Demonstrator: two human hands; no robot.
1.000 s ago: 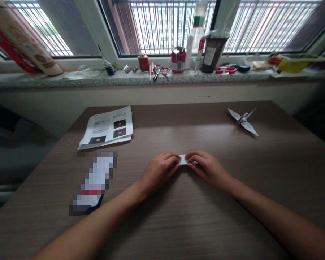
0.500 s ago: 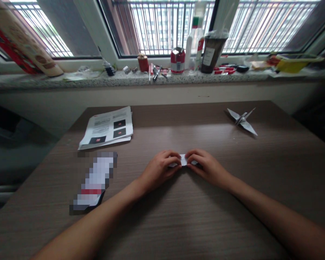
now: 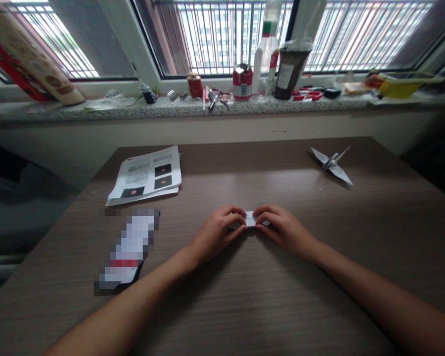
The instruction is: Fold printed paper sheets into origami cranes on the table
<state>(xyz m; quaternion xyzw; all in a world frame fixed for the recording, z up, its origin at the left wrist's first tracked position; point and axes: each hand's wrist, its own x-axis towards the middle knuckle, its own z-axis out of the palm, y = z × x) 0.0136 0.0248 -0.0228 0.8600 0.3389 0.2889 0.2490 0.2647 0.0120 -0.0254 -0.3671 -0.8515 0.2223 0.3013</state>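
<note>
A small folded piece of white paper [image 3: 250, 219] lies on the brown wooden table [image 3: 244, 296], mostly covered by my fingers. My left hand [image 3: 217, 232] pinches its left end with curled fingers. My right hand [image 3: 282, 228] pinches its right end the same way. Both hands rest on the table near its middle. A finished grey paper crane [image 3: 333, 164] stands at the far right of the table, well away from both hands.
A printed leaflet [image 3: 146, 174] lies at the far left of the table, and a blurred flat object [image 3: 128, 249] sits nearer me on the left. The stone windowsill [image 3: 96, 111] behind holds a red can [image 3: 242, 82], bottles, a dark cup [image 3: 291, 71] and small tools.
My left fingers have curled in slightly over the paper's left end. Otherwise both hands stay in place on the paper.
</note>
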